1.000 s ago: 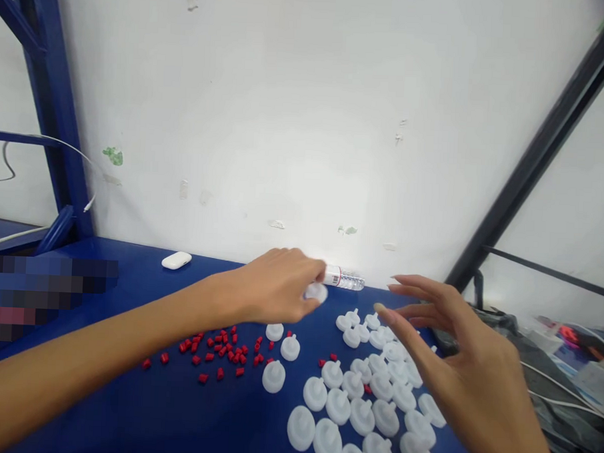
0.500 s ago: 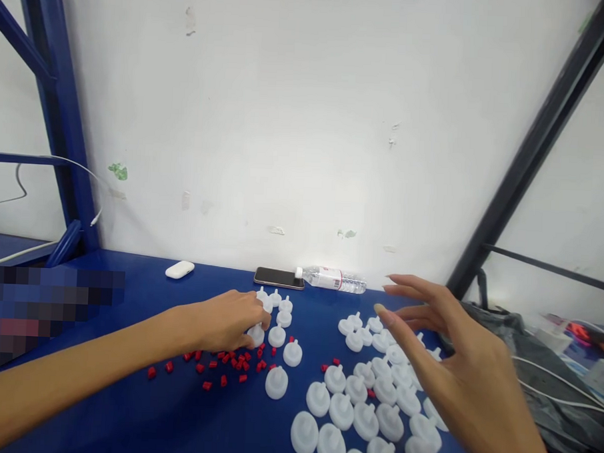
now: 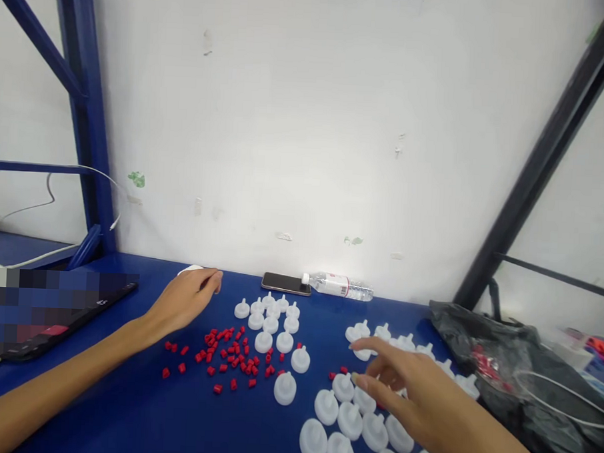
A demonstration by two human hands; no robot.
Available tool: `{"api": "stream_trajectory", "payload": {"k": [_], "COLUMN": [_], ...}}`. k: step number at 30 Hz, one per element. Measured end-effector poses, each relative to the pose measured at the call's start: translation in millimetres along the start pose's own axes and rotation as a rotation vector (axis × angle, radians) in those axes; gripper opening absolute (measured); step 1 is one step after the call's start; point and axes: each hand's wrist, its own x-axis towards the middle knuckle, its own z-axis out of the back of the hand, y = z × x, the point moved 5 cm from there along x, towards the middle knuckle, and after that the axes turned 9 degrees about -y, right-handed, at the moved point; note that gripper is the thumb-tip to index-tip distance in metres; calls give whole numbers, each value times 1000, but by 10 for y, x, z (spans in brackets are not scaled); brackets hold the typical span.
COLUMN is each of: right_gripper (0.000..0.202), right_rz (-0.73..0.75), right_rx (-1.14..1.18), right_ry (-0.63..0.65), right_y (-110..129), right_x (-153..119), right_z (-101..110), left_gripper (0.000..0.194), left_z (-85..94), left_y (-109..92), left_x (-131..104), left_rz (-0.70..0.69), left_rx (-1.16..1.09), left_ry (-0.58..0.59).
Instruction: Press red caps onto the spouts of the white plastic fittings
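Note:
White round caps with a short stem lie on the blue table in two groups, a smaller one (image 3: 270, 324) at the centre and a larger one (image 3: 350, 420) at the right. Small red pieces (image 3: 234, 350) are scattered left of the centre group. My left hand (image 3: 183, 298) hovers left of the centre caps, near a white case mostly hidden behind it, fingers bent together with nothing visible in them. Over the right group is my right hand (image 3: 400, 384), thumb and forefinger apart, holding nothing; it hides some caps.
Against the wall lie a phone (image 3: 286, 283) and a clear bottle (image 3: 338, 285). A dark plastic bag (image 3: 526, 370) with red pieces and a white cable is at the right. A black object (image 3: 67, 330) lies at the left, partly pixelated.
My left hand has left the centre caps and moved left, uncovering caps and red pieces. My right hand has come lower and left over the right group. The view has shifted slightly.

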Motion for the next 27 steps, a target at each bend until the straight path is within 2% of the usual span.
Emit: {"api": "stream_trajectory", "payload": {"k": [2, 4, 7, 11, 15, 21, 27], "right_gripper": [40, 43, 47, 44, 44, 45, 40], "right_rz": [4, 6, 8, 28, 41, 6, 28], "right_rx": [25, 41, 42, 22, 6, -24, 3], "right_ry": [14, -51, -60, 23, 48, 74, 1], "right_y": [0, 4, -15, -51, 2, 82, 64], "right_x": [4, 5, -3, -4, -34, -90, -72], "right_z": [-22, 11, 1, -111, -137, -99, -98], "left_gripper": [43, 36, 32, 30, 31, 34, 34], "left_z": [-146, -288, -418, -451, -453, -459, -423], "left_y": [223, 386, 510, 511, 470, 477, 439], "left_x": [-9, -20, -24, -22, -34, -31, -38], "left_rz": [78, 140, 184, 136, 41, -8, -23], "left_rx": [11, 27, 58, 90, 99, 98, 122], "left_ry": [0, 26, 78, 172, 260, 297, 318]}}
